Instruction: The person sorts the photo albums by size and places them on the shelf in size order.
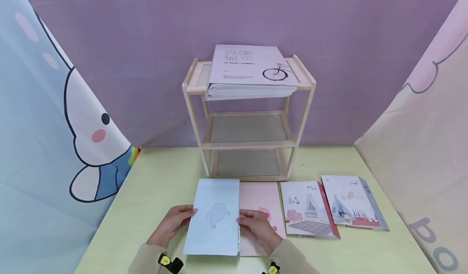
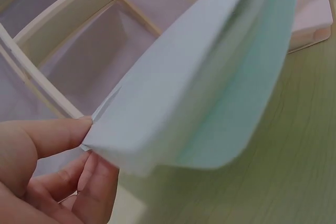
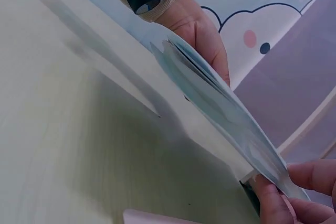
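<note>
A light blue notebook (image 1: 215, 233) with a whale drawing on its cover is held above the table. My left hand (image 1: 171, 226) pinches its left edge, thumb on top. At the opposite edge my right hand (image 1: 258, 230) pinches it between thumb and fingers. In the left wrist view the notebook (image 2: 157, 93) hangs tilted, its lower cover parted from the upper one. The right wrist view shows the loose page edges of the notebook (image 3: 210, 93) and its shadow on the table. A pink notebook (image 1: 257, 192) lies beside it, partly covered by my right hand.
Two white illustrated booklets (image 1: 308, 209), one with a red edge and one with a grey-blue edge, lie to the right on the pale green table (image 1: 164, 172). Behind stands a three-tier wooden shelf (image 1: 248, 145), with a thick white book or stack (image 1: 241, 68) on top. Printed curtains enclose the sides.
</note>
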`<state>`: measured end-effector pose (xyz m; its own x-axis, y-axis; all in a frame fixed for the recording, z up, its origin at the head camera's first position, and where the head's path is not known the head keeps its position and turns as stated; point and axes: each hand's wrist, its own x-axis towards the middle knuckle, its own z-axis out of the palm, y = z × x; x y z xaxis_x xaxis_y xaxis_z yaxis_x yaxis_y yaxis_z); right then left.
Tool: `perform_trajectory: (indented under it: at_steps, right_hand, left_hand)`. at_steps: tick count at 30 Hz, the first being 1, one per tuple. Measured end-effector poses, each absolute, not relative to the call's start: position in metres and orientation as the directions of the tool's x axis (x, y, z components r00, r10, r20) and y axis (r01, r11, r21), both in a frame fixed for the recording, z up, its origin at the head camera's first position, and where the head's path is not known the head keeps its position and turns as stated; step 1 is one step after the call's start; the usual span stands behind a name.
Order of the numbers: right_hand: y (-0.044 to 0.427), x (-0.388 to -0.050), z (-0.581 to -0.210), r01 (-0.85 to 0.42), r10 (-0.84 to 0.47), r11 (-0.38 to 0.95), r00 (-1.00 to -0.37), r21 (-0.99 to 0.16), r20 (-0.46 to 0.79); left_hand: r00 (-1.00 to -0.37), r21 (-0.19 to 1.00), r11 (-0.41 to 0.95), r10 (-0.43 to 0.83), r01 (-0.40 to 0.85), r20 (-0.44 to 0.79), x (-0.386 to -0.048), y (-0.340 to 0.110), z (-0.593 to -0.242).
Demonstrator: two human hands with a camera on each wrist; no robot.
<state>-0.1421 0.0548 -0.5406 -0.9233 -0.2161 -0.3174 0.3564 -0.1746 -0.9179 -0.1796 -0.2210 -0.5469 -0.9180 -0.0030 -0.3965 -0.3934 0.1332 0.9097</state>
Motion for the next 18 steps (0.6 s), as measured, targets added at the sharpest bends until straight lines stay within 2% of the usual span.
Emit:
perform_trajectory:
  at_steps: [18]
  right_hand:
    - [0.069, -0.152, -0.526, 0.336, -0.206, -0.184, -0.932, -0.924, -0.298]
  left_hand:
    - [-0.923, 0.923, 0.038, -0.040, -0.384, -0.382, -0.179, -0.202, -0.532]
